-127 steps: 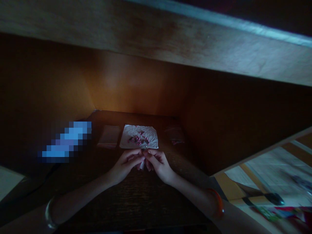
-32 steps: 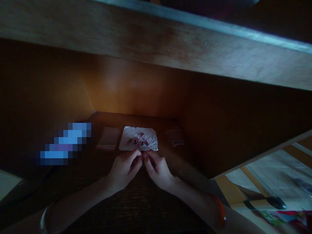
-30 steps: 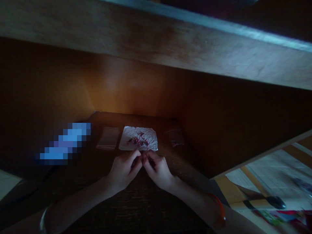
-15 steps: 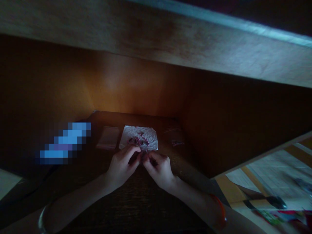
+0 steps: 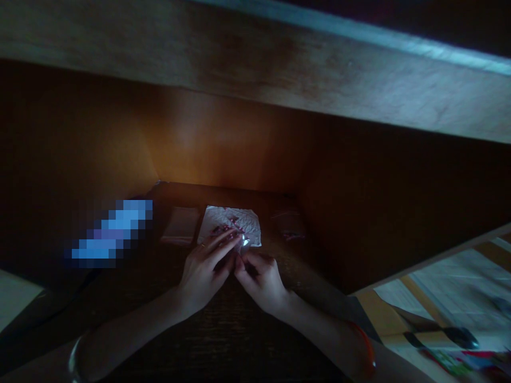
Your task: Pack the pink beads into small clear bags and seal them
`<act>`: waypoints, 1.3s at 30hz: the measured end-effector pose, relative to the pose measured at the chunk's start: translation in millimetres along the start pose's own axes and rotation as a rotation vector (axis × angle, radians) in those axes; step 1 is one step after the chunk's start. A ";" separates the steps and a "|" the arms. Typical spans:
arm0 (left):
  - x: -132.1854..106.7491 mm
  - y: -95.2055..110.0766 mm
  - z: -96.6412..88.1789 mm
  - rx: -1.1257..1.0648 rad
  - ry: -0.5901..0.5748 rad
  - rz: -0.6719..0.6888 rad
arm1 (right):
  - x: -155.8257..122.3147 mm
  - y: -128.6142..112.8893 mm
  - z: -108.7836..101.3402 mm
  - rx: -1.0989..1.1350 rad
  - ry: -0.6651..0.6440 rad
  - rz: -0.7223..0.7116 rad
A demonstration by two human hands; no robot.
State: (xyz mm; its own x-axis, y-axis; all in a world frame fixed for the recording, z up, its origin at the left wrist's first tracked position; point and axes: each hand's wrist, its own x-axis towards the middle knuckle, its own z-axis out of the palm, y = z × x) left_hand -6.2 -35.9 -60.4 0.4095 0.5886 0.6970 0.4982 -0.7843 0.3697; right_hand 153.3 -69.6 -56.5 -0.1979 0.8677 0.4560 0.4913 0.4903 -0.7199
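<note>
A crumpled white tissue [image 5: 233, 223] lies on the dark wooden desk [image 5: 223, 324] with several small pink beads [image 5: 231, 219] scattered on it. My left hand [image 5: 205, 266] reaches onto the tissue's near edge, its fingers long and pressed together. Their tips meet at a small shiny bit [image 5: 243, 243] that is too dim to name. My right hand [image 5: 259, 276] sits just beside it with the fingers curled in a pinch. What it holds is hidden. The two hands touch at the fingertips.
A small flat packet [image 5: 180, 224] lies left of the tissue and another dim packet [image 5: 290, 223] to its right. A blurred blue patch [image 5: 112, 234] is at the left. A wooden shelf [image 5: 279, 69] overhangs the desk. Papers and a dark tool [image 5: 443, 335] lie at the lower right.
My left hand has stretched forward onto the tissue's near edge, and a shiny bit now shows at its fingertips. My right hand has stayed curled in nearly the same place.
</note>
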 end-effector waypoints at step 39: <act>1.7 4.1 2.0 0.017 0.047 0.042 | 22.3 13.4 8.2 1.236 -0.248 0.766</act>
State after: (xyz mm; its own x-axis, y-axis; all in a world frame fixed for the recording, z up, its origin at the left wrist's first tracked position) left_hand -2.0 -37.7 -58.9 0.3943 0.5455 0.7395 0.4948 -0.8042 0.3294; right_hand 148.6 -43.0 -60.3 -0.4288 0.8709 -0.2404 -0.4540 -0.4377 -0.7761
